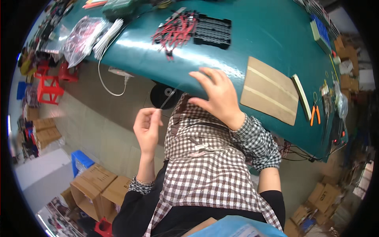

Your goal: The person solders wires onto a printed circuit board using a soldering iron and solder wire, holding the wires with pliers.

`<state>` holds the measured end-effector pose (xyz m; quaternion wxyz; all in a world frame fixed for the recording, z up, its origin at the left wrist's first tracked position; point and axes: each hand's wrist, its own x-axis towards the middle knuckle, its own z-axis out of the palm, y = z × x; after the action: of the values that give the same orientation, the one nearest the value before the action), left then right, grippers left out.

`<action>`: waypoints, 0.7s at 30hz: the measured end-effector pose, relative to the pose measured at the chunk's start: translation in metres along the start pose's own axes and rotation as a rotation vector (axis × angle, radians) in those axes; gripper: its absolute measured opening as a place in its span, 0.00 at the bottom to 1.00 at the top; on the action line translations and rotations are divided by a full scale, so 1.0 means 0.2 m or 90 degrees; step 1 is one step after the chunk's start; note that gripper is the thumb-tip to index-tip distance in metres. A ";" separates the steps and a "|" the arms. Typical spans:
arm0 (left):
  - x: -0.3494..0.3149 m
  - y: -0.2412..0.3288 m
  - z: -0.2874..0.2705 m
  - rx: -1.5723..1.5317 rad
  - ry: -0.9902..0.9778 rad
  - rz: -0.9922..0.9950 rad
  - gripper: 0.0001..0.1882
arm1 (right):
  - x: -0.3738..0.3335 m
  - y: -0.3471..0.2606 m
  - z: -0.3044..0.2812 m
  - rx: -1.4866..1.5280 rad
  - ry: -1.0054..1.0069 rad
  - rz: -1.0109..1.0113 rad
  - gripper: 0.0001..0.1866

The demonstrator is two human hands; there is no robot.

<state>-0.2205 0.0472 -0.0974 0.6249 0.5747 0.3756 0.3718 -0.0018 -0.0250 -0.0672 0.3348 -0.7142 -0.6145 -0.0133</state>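
Note:
My left hand [148, 128] is closed in a pinch, in front of the table's near edge. A thin, pale strip [168, 98] rises from its fingertips toward the table; its exact kind is too fine to make out. My right hand [218, 98] has its fingers spread over the table edge, with nothing visible in it. Beyond it on the green table [134, 51] lie a heap of red wires [179, 31] with black ends and a ridged black plastic tray [213, 31]. To the right of that hand lies a brown cardboard sheet [270, 91] with two pale tape strips.
Orange-handled pliers [315, 115] and a cream bar [302, 96] lie at the right. A clear plastic bag [81, 41] and a white cable bundle [108, 37] sit at the left, one cable hanging down. Red stools [50, 89] and cardboard boxes [92, 187] stand on the floor.

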 end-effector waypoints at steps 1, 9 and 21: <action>-0.02 -0.06 -0.03 -0.024 0.062 -0.014 0.01 | -0.02 0.01 0.07 -0.111 -0.057 -0.034 0.29; 0.03 -0.24 -0.04 -0.039 0.181 0.020 0.03 | 0.03 0.09 0.03 0.023 -0.079 0.028 0.12; 0.34 -0.13 0.13 0.181 0.278 0.155 0.07 | 0.01 0.10 0.03 0.044 0.050 -0.018 0.08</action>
<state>-0.1661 0.0954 -0.1242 0.3930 0.6038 0.4780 0.5025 0.0147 -0.0212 -0.0809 0.3833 -0.6926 -0.6106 -0.0248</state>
